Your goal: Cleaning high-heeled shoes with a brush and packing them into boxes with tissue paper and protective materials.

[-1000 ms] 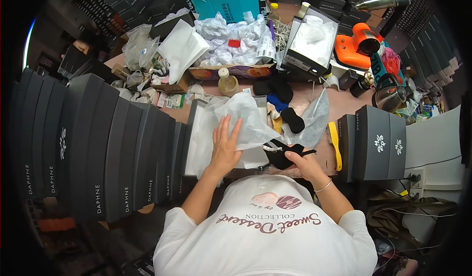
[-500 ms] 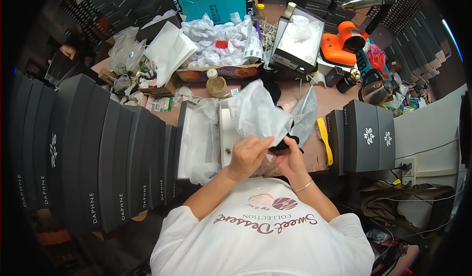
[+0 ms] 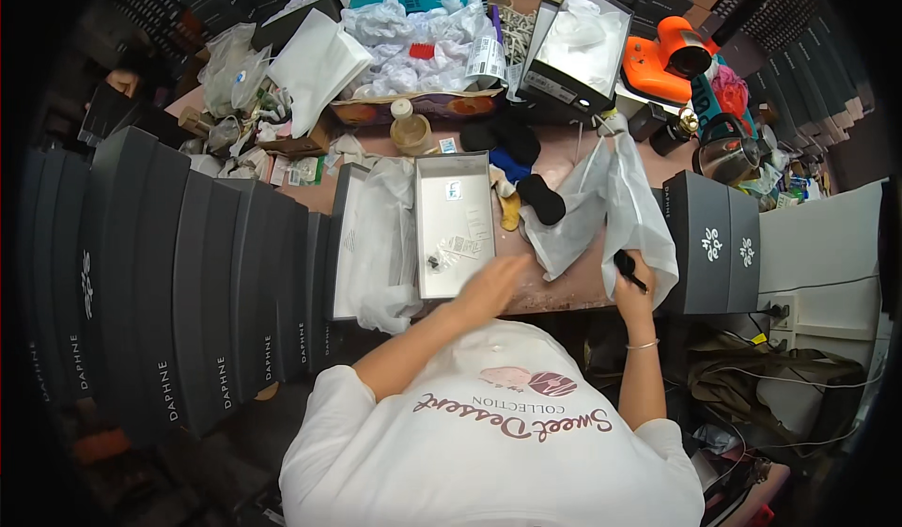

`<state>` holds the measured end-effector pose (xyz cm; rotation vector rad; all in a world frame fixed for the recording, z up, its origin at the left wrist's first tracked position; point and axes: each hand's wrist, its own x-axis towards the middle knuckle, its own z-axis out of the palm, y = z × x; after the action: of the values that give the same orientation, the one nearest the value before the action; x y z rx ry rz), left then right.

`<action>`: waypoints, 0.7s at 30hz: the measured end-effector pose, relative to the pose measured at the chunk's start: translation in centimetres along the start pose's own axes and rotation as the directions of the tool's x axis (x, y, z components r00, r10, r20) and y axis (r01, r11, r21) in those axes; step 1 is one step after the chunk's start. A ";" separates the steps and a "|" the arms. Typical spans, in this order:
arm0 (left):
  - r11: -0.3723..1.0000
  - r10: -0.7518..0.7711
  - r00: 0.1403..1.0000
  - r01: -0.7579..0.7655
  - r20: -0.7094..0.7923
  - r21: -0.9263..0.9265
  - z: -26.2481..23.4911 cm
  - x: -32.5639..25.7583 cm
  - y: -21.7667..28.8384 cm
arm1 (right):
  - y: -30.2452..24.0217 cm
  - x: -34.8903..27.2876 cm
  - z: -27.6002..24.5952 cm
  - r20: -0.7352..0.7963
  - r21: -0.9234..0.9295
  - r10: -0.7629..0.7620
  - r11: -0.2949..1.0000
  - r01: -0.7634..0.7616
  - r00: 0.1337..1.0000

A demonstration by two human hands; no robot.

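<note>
At the right side of the work surface, my right hand [image 3: 636, 281] grips a thin white bag [image 3: 639, 203] near its lower part. A small black strap-like piece [image 3: 628, 268] shows at the same hand; its kind is hard to make out. My left hand [image 3: 496, 285] is blurred by motion near the table's front edge, by the corner of an open white-lined box [image 3: 456, 236]. Small packets and a dark bit lie in that box. Beside it rests a second box part with translucent wrapping [image 3: 387, 226]. Another thin white bag [image 3: 568, 226] lies between my hands.
Black pads or cloths [image 3: 540, 200] lie beyond my hands, near a bottle [image 3: 411, 131]. Dark shoe boxes stand in rows at left [image 3: 132, 273] and right [image 3: 707, 245]. At the back are a carton of crumpled paper [image 3: 413, 114] and an orange stand [image 3: 658, 71].
My hands have come apart. The right one has carried the white bag rightward, in front of where the yellow brush lay; the left has let go and moved slightly right. The white-lined box is uncovered.
</note>
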<state>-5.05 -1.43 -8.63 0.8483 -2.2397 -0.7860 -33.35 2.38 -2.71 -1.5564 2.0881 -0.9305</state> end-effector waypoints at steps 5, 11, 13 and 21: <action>0.715 -0.578 0.777 0.335 0.249 0.614 -2.2 -2.0 -9.5 | 5.2 1.2 1.0 0.194 -0.414 -0.123 0.889 0.195 0.973; 0.725 -0.615 0.714 0.345 0.336 0.596 -1.0 -3.6 -13.0 | -8.8 2.2 4.6 0.622 0.021 -0.351 0.901 0.434 0.700; 0.741 -0.637 0.690 0.423 0.346 0.522 -1.6 -3.4 -12.5 | -10.2 3.7 10.7 0.602 0.132 -0.491 0.839 0.528 0.630; 0.365 -0.755 0.622 0.662 0.208 -0.654 -6.2 -6.6 -5.5 | -7.3 4.9 26.6 0.857 -0.202 -0.430 0.230 0.952 0.285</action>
<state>5.38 -1.98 -10.68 1.4261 -1.1490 -1.7660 -12.73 -11.05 -16.15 -2.9209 0.9788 0.4596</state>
